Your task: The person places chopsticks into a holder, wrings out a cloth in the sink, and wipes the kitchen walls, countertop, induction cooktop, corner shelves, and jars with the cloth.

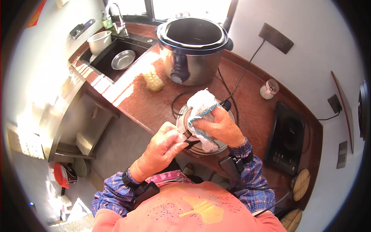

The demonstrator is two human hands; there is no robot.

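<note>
Near the counter's front edge, my right hand (222, 125) is closed on a white cloth (202, 101) with a blue edge. My left hand (162, 149) pinches a small dark-ended piece (186, 135) beside the cloth; what the whole piece is cannot be made out. Under both hands lies a round, pale metallic lid (228, 116), partly covered by the cloth and fingers. Behind it stands a large steel cooker (193, 62) with a black rim and an open top. A dark cable (174, 104) loops beside the lid.
A sink (112, 52) with a metal bowl (123, 60) and a white pot (99, 41) is at the back left. A yellowish sponge-like thing (154, 82) lies by the cooker. To the right are a jar (269, 89), a black cooktop (286, 137) and a wall socket (276, 38).
</note>
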